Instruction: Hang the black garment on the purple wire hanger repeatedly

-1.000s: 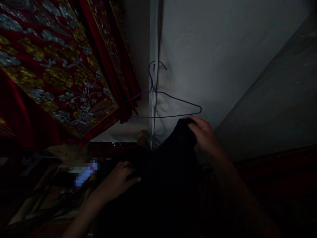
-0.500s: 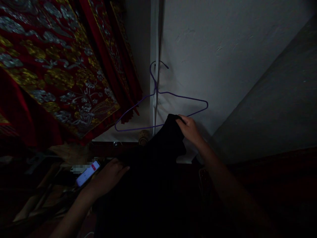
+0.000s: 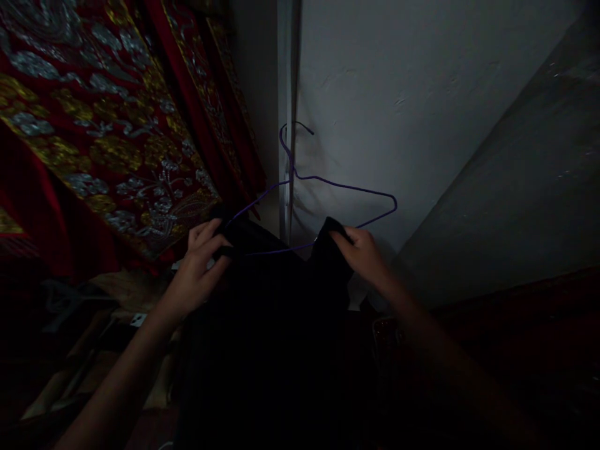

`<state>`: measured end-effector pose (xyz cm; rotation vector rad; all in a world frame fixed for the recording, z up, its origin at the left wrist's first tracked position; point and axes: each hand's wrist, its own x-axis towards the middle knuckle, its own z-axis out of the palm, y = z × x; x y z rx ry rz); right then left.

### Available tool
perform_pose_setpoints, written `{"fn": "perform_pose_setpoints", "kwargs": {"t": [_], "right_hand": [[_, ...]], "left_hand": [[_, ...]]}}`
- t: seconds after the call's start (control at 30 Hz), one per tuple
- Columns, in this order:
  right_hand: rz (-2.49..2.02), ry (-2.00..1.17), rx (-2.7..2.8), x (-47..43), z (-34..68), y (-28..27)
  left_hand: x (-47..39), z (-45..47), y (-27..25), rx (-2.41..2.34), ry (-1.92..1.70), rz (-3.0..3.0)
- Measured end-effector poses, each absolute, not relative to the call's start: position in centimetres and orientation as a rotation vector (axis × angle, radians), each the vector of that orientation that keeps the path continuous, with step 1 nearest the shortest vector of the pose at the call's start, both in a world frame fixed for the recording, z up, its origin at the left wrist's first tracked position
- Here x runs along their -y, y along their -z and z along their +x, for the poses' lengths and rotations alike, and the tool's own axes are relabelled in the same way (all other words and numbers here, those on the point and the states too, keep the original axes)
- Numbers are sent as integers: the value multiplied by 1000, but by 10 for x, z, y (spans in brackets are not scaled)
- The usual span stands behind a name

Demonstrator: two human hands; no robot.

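Observation:
A purple wire hanger (image 3: 344,185) hangs by its hook against a narrow upright strip on the wall. Below it drapes a black garment (image 3: 272,325), too dark to show its exact kind. My left hand (image 3: 204,262) grips the garment's left upper edge, and the hanger's left end runs into the cloth there. On the other side, my right hand (image 3: 360,253) pinches the right upper edge in front of the lower bar. The hanger's right corner sticks out bare above that hand. Much of the garment's lower part merges with the dark.
A red cloth with gold and silver sequin embroidery (image 3: 117,150) hangs at the upper left. Pale wall (image 3: 365,94) stands behind the hanger, beside the upright strip (image 3: 284,75). A wooden chair-like frame (image 3: 94,375) sits dimly at the lower left.
My left hand has risen with the garment's left edge, bringing cloth over the hanger's left end. The right hand has barely shifted. The lit phone at the left no longer shows.

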<state>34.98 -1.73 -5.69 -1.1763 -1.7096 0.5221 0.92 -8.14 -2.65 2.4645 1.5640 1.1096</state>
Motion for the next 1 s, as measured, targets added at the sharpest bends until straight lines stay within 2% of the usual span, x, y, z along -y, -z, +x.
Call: {"fn": "perform_pose_setpoints", "kwargs": {"t": [0.23, 0.4, 0.57, 0.63, 0.83, 1.0], "right_hand": [[-1105, -662, 1880, 28, 336, 61], [-1114, -552, 1868, 24, 349, 62], [-1161, -153, 1477, 6, 376, 62], [-1209, -85, 1352, -5, 394, 58], [-1237, -227, 1593, -14, 425, 42], [-1240, -306, 1679, 6, 418, 52]], "left_hand": [[42, 31, 1, -1632, -1581, 2231], [31, 31, 1, -1632, -1462, 2296], [30, 24, 4, -1575, -1488, 2307], [30, 19, 4, -1555, -1498, 2328], [26, 10, 0, -1526, -1457, 2384], [23, 1, -2, -1620, -1437, 2401]]}}
